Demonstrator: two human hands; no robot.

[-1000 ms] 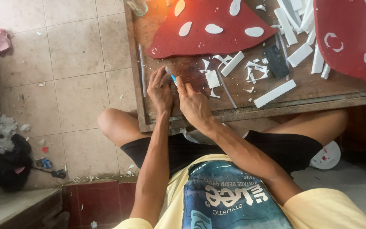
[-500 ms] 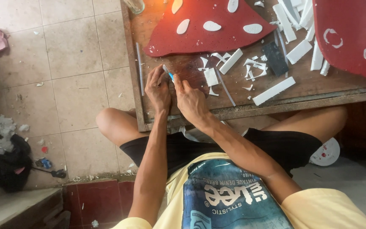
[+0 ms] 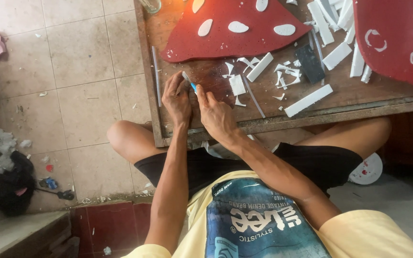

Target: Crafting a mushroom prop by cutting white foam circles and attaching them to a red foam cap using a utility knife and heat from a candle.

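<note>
Your right hand (image 3: 214,111) pinches a small blue-handled knife (image 3: 192,86) near the bench's (image 3: 206,126) front left corner. Your left hand (image 3: 177,95) closes on a small pale strip (image 3: 186,77), steadying it against the blade.

No pkgs, signs or screens on the bench.
Only label-like item: blue print panel (image 3: 259,220) w/ white lettering on yellow shirt, bottom centre.

In front of you a low wooden board table (image 3: 201,125) carries a red spotted foam sheet (image 3: 235,33), scattered white foam strips (image 3: 308,100) and offcuts (image 3: 283,71), and a dark rectangular block (image 3: 310,63).
</note>
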